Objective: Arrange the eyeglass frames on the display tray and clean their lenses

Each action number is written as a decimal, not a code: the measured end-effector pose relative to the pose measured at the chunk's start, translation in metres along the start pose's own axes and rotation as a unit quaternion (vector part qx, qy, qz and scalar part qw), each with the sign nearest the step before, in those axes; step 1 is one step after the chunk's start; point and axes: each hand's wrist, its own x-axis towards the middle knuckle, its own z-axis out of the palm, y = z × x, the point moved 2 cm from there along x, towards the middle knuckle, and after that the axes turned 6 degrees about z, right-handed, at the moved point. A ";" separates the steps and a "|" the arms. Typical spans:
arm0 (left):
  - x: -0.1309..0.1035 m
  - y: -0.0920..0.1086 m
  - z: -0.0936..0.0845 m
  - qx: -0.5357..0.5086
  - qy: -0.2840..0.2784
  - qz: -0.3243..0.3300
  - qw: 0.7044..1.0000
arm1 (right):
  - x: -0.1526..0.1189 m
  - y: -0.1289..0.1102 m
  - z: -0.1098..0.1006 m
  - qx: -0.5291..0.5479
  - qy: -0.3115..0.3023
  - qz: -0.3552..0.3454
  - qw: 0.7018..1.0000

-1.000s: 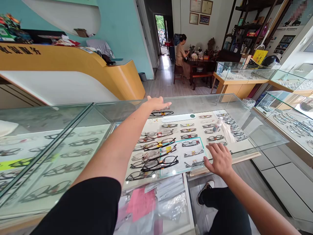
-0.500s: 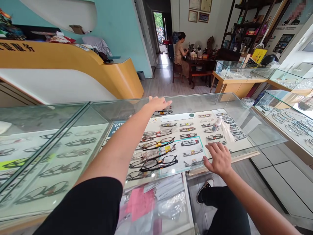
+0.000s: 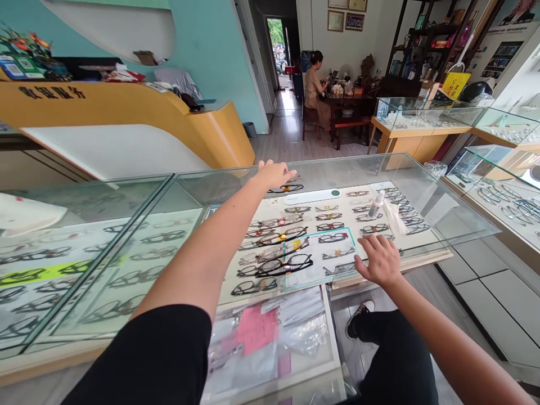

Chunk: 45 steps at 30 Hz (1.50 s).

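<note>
A glass display case [image 3: 367, 169] stretches across in front of me, with rows of eyeglasses [image 3: 284, 264] showing through its top. My left hand [image 3: 274, 173] rests near the far edge of the glass, fingers apart and holding nothing. Nearer to me on the right, my right hand [image 3: 379, 260] lies spread on the glass by the near edge, also holding nothing. A small spray bottle [image 3: 376, 205] and a white tissue [image 3: 395, 218] are beyond my right hand.
An open drawer [image 3: 333, 332] with plastic bags and a pink sheet [image 3: 258, 329] is below the case. A curved counter [image 3: 169, 115] stands at back left. A person [image 3: 314, 87] sits at a dark table [image 3: 350, 102]. More cases [image 3: 422, 135] stand right.
The view has shifted slightly left, so the surroundings sit further right in the picture. Both hands keep nearly the same pose.
</note>
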 end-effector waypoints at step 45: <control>-0.205 0.059 -0.019 -0.065 -0.075 0.185 0.978 | 0.008 0.005 0.005 -0.005 0.007 0.009 1.000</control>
